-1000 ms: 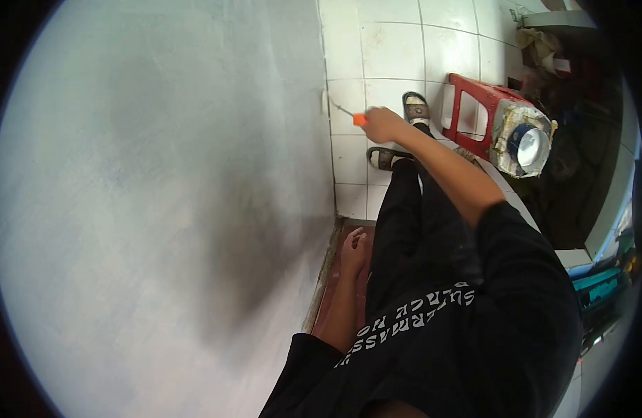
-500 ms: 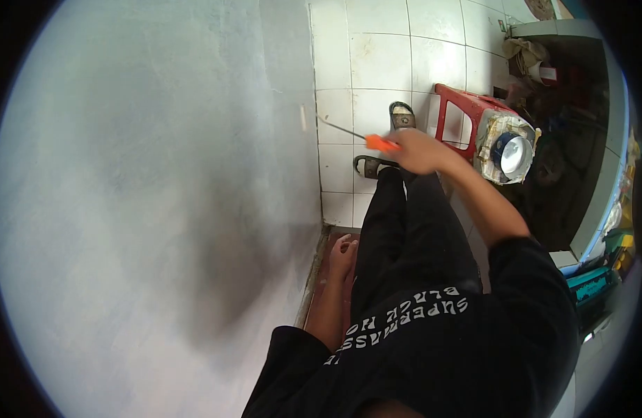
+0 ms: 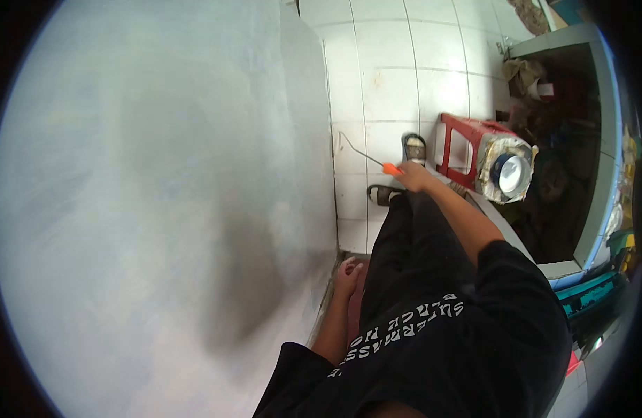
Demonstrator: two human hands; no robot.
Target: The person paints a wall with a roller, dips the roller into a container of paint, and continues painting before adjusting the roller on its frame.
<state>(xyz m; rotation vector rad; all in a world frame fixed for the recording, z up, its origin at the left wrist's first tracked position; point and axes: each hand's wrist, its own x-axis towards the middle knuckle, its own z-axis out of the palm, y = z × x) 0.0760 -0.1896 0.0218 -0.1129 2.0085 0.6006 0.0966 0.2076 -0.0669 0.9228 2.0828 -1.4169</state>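
My right hand (image 3: 413, 177) is closed around the orange handle of a paint roller (image 3: 392, 168). Its thin bent metal rod points left toward the base of the pale grey-white wall (image 3: 160, 174); the roller sleeve is hard to make out against the white background. My left hand (image 3: 347, 276) hangs low beside my leg, close to the wall's lower edge, fingers loosely curled with nothing visible in them. To the right of my right hand, an open tin (image 3: 498, 174) with white contents sits on a paint-smeared surface on top of a red plastic stool (image 3: 467, 129).
White floor tiles (image 3: 387, 90) run along the wall, and my sandalled feet (image 3: 414, 148) stand on them. Beyond the stool is a tiled counter (image 3: 591, 209) with a dark, cluttered recess beneath. A teal object (image 3: 589, 292) lies at its near end.
The view has shifted, so the floor, stool and feet sit lower in the picture. The roller moves with my right hand; its pale sleeve, visible earlier, is now indistinct. My left hand stays low.
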